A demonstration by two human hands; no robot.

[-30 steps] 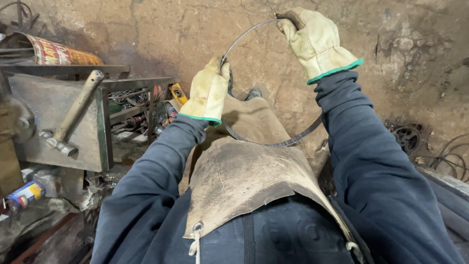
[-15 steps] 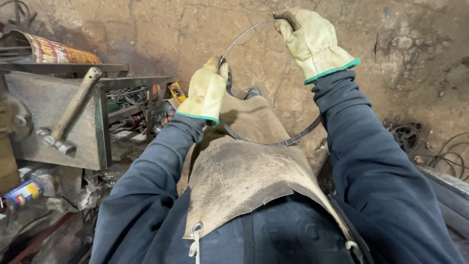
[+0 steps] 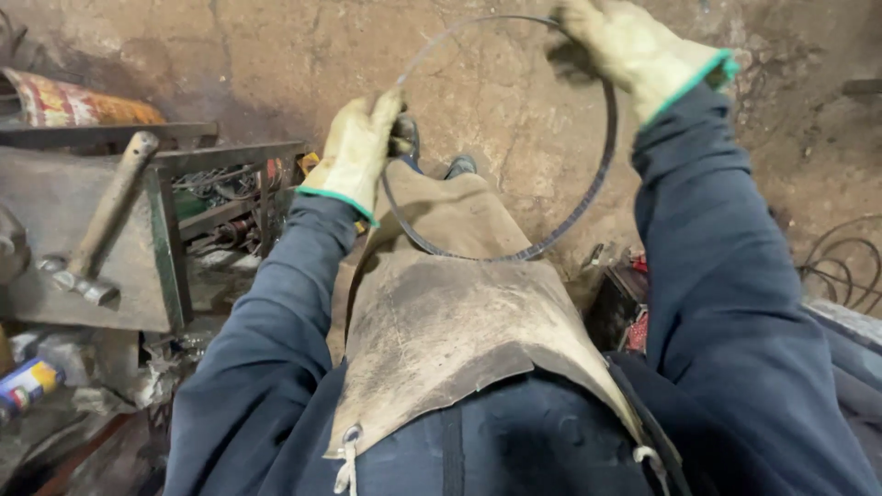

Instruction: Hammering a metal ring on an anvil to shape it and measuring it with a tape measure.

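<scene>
Thin toothed band-saw blade loop [image 3: 588, 197]: springy, light, sharp-edged. Gripped by gloved left hand [image 3: 356, 152] and right hand [image 3: 617, 48] on opposite sides.

We see a dull grey metal band [image 3: 588, 179], matt scuffed leather apron [image 3: 459, 340], pale leather gloves, and rough dirt floor [image 3: 276, 64].

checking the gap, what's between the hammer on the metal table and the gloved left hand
In the head view, between the hammer and the left hand sits the table's green metal frame, with rods and scrap behind it.
</scene>
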